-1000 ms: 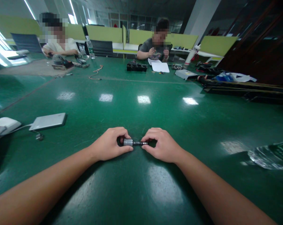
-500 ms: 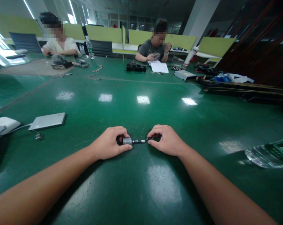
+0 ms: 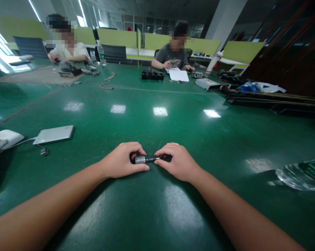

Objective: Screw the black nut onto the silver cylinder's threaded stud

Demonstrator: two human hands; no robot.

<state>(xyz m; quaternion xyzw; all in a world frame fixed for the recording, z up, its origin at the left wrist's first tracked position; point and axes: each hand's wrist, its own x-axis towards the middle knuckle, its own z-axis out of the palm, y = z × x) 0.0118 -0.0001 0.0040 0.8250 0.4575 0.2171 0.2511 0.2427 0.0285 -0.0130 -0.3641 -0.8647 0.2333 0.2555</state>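
Observation:
Just above the green table (image 3: 126, 122), my left hand (image 3: 123, 160) curls loosely around a silver metal cylinder (image 3: 140, 160) with a thin dark shaft (image 3: 149, 159) pointing right. My left thumb lies along the cylinder's near side and the index finger arches over its far side. At the shaft's right end, my right hand (image 3: 177, 161) pinches a small dark ribbed piece (image 3: 156, 158) that looks like a spring. This piece meets the shaft tip, and the fingertips partly hide it. Whether it sits around the shaft or only touches it, I cannot tell.
To the left lie a flat silver box (image 3: 53, 135) with a cable and a white device (image 3: 8, 138). A clear plastic bottle (image 3: 301, 174) lies on the right. Across the table sit two people, with a black tray (image 3: 152, 75) and papers (image 3: 178, 74) by one.
My right hand has moved left, bringing the small ribbed piece from a gap beside the shaft tip up to it. My left hand's fingers have loosened slightly around the cylinder.

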